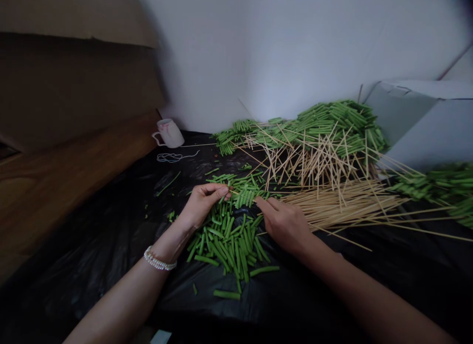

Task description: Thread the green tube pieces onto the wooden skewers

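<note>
Green bean pieces (244, 197) sit on a skewer (233, 191) between the left hand (197, 203) and right hand (286, 223), both pinching it. Uneven pushing could split pieces or snap the skewer.

No text, label, brand, number or sign can be read anywhere in the head view. The white mug (170, 133) bears reddish marks near its rim, too small and blurred to make out.
</note>
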The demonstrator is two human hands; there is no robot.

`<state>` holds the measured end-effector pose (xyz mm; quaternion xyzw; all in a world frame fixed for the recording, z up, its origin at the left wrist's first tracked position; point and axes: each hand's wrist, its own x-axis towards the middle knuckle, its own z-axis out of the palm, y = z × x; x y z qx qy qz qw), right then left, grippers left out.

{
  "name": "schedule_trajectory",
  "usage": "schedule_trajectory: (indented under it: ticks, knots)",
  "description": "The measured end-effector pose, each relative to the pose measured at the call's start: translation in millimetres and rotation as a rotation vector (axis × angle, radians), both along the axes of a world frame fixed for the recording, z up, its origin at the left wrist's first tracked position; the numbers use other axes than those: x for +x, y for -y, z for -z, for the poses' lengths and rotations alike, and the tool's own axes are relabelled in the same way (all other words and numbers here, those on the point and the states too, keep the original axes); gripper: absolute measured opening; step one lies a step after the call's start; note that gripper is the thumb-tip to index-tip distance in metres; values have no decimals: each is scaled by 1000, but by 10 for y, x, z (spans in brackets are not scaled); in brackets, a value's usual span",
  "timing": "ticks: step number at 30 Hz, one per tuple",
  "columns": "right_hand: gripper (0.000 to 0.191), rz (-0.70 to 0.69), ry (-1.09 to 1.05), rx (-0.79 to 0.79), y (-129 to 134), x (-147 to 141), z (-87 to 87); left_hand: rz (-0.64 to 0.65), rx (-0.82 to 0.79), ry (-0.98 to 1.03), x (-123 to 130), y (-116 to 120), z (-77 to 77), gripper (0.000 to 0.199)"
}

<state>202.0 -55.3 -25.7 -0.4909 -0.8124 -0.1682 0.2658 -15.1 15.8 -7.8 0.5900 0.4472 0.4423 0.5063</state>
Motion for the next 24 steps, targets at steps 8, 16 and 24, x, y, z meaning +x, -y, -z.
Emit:
schedule_trajectory:
  ticks: [8, 16, 24]
  knots:
    - [33, -4, 1, -31, -3, 1, 20, 20, -13, 29, 4, 0, 17, 24]
    - [35, -14, -16, -19, 0, -13, 36, 38, -16, 28, 10, 14, 2, 23]
    - [34, -31, -25, 10, 3, -19, 47, 47, -12, 1, 16, 27, -1, 24]
